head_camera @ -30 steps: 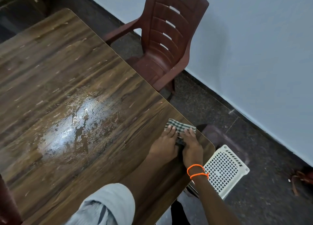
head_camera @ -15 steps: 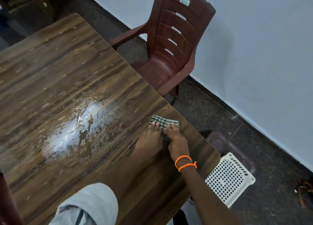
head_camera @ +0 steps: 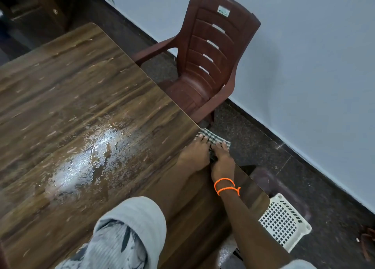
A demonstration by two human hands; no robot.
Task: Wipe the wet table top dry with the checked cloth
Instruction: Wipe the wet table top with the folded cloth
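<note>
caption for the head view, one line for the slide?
Both hands, left hand and right hand, press the checked cloth at the table edge, puddle unwiped.

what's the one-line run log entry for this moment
step: wiping | left hand and right hand: flat on checked cloth | cloth: at table right edge, overhanging | puddle: unwiped

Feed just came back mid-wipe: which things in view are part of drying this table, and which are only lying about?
Part of the job:
checked cloth, at the table's right edge
left hand and right hand, both pressing flat on it
wet patch
table top

Lying about:
brown plastic chair
white lattice basket on the floor
</note>
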